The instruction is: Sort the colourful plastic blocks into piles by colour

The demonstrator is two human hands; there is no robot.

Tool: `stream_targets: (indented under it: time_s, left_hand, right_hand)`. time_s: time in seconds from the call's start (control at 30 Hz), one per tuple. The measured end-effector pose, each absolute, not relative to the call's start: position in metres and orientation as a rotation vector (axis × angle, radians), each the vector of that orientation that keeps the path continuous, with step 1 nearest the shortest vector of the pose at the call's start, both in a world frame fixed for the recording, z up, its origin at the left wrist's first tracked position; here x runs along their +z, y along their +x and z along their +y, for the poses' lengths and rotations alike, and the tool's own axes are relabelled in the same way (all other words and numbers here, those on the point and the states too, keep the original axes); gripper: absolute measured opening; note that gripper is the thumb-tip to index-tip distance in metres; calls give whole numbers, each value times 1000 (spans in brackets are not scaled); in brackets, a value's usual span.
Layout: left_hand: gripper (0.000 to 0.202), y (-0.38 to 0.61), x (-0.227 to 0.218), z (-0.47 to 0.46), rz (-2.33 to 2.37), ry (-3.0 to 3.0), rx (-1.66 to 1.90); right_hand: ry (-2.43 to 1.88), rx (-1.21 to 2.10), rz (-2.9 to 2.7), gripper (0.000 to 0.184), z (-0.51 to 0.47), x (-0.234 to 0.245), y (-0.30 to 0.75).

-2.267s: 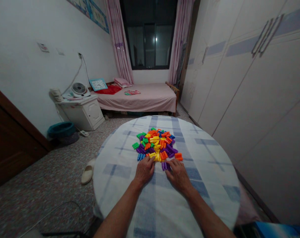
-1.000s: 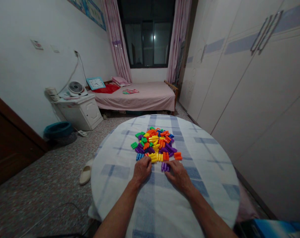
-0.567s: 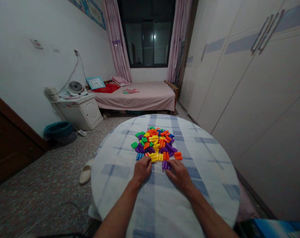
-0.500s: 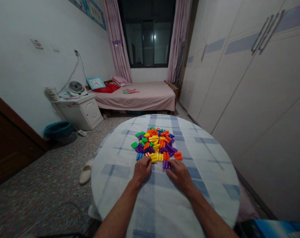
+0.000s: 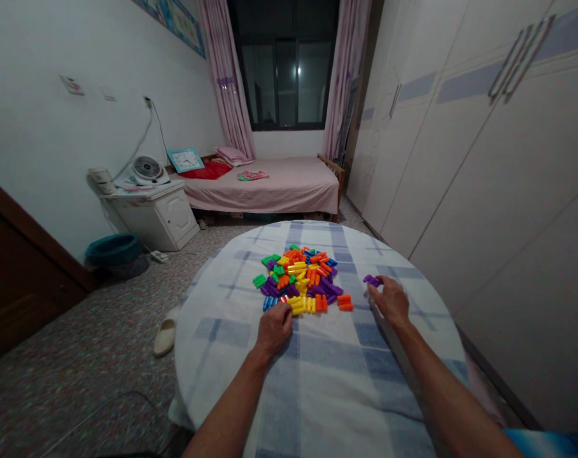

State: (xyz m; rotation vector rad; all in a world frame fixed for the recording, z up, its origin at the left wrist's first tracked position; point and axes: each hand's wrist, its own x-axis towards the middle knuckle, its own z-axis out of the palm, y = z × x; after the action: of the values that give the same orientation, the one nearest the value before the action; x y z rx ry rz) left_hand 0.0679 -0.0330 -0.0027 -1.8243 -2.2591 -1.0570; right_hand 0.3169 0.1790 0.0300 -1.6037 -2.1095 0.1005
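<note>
A heap of small coloured plastic blocks (image 5: 301, 277) lies in the middle of a round table covered with a blue-checked white cloth (image 5: 317, 381). My left hand (image 5: 274, 326) rests curled on the cloth at the heap's near edge, touching yellow and blue blocks; whether it grips one is hidden. My right hand (image 5: 390, 298) is out to the right of the heap, fingers pinched on a purple block (image 5: 371, 280) low over the cloth.
White wardrobe doors (image 5: 484, 165) stand close along the table's right side. A pink bed (image 5: 274, 184) is beyond the table, with a white bedside cabinet (image 5: 150, 216) bearing a small fan at left. A slipper (image 5: 163, 337) and a teal basin (image 5: 111, 249) are on the floor.
My right hand took the purple block from the heap's near edge and carried it out to the right. My left hand has stayed at the heap's near edge.
</note>
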Motion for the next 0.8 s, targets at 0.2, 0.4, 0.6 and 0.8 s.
stream_targets:
  time_s: [0.2,0.4,0.6,0.8]
  left_hand:
    - [14,68,-3,-33,-2279,-1817,-1058]
    - [16,68,-2,-32,-2292,-1828,-1077]
    - [16,70,1,-36,-2284,-1838,-1141]
    - [18,60,41,-39,-2311,-1928,-1051]
  right_hand:
    - [-1507,-14,-2060,36,179,3,313]
    - [-1125,322,-2086,28,149,-6,287]
    - [-913,501,-2142,28,133,-3,269]
    - [-1045,515,-2241,30,149,6,265]
